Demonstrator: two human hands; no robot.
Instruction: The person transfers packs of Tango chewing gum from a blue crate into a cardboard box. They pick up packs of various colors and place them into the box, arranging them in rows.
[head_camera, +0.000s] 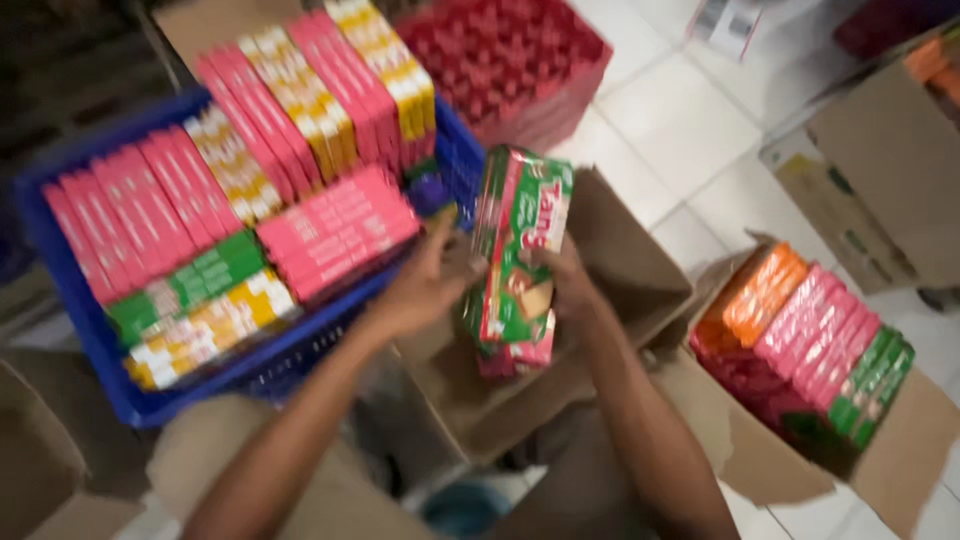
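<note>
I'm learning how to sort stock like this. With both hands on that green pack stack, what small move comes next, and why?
Probably carry the green pack stack, held between the left hand and right hand, leftward to the blue crate. It hangs over an open cardboard box, and the crate already holds rows of similar packs, with green ones near its front.

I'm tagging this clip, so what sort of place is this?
Probably a shop stockroom: a blue crate of snack packets, open cardboard boxes of more packets on tiled floor, both hands holding a green pack.
</note>
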